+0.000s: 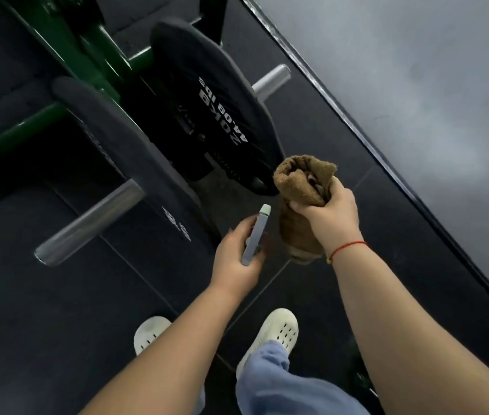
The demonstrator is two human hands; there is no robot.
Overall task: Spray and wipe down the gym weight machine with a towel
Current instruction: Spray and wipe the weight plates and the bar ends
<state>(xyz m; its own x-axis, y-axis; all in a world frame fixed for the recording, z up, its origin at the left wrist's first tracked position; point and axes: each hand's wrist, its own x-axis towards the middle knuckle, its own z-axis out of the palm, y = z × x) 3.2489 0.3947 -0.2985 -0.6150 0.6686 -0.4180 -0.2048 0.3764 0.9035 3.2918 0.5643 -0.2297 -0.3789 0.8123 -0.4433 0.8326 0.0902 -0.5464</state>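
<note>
This is a gym. A weight machine (99, 46) with a green steel frame stands on a dark floor (27, 324) of rubber tiles. Black weight plates (216, 115) hang on the machine's near side, one marked in kilograms and pounds. Bare steel pegs (87, 223) jut out beside them. A plain grey wall (416, 85) runs to the machine's right.
</note>
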